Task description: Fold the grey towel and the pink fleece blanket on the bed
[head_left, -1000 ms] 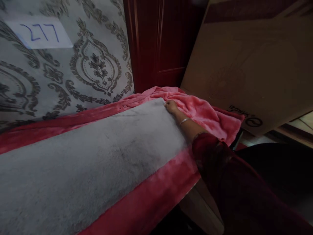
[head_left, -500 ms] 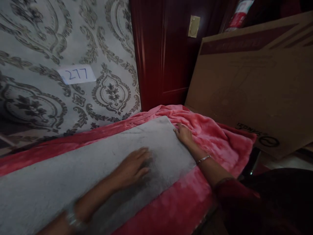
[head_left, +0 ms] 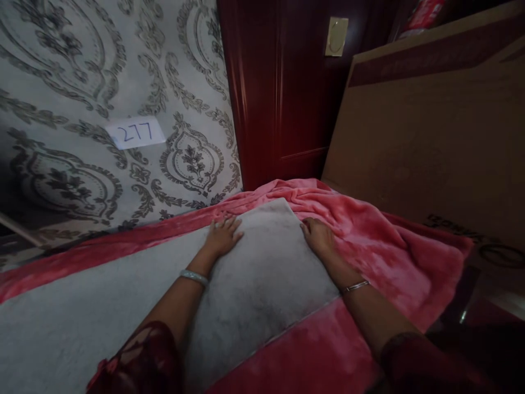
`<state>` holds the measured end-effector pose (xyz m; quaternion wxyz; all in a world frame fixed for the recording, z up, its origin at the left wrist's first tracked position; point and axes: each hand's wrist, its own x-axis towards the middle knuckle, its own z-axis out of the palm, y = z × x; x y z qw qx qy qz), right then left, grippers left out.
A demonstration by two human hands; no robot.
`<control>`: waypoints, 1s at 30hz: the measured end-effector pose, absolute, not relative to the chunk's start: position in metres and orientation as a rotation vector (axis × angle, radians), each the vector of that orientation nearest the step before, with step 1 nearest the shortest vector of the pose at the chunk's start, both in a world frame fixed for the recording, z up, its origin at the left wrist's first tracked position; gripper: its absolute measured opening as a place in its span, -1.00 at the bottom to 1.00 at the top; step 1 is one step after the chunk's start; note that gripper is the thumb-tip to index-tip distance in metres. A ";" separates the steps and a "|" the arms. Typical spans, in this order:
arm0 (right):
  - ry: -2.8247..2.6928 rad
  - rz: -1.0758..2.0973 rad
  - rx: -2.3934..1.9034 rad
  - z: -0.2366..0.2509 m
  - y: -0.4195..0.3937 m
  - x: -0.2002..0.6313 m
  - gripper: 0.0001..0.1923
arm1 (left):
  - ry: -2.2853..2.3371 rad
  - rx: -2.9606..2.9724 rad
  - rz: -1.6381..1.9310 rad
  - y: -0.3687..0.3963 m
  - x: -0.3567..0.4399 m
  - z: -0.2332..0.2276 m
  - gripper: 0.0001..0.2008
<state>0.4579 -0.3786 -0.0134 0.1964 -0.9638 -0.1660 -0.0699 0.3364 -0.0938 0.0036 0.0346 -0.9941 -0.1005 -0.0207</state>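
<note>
Left hand (head_left: 222, 236), fingers spread, should steady the rectangular grey fabric mat (head_left: 268, 265); right hand (head_left: 319, 237), at its two-o'clock edge, curls, pinch unclear.

A pink blanket (head_left: 381, 246), rumpled at one end, carries a grey cloth (head_left: 266, 273).

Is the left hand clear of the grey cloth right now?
No, the left hand lies palm down on the grey cloth, near its edge by the patterned wall.
</note>
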 end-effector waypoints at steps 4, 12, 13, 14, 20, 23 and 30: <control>-0.445 -0.188 -2.699 -0.012 -0.377 0.458 -0.63 | -0.584 -2.946 -0.215 -0.087 0.340 0.019 -0.47; -0.472 -0.216 -2.680 -0.017 -0.378 0.463 -0.63 | 0.501 -3.128 -0.234 -0.178 0.415 0.014 -0.45; -0.483 -0.218 -2.682 -0.017 -0.378 0.463 -0.64 | 0.443 -3.149 -0.228 -0.179 0.424 0.009 -0.44; -0.494 -0.215 -2.683 -0.018 -0.378 0.464 -0.64 | 0.362 -3.168 -0.217 -0.176 0.432 0.006 -0.43; -0.463 -0.159 -2.681 -0.015 -0.377 0.465 -0.64 | 0.001 -3.241 -0.299 -0.152 0.458 0.002 -0.47; -0.466 -0.105 -2.656 -0.011 -0.378 0.465 -0.64 | -0.140 -3.280 -0.372 -0.159 0.472 0.012 -0.57; -0.531 -0.082 -2.574 -0.012 -0.385 0.468 -0.62 | -0.278 -3.412 -0.194 -0.173 0.527 0.033 -0.52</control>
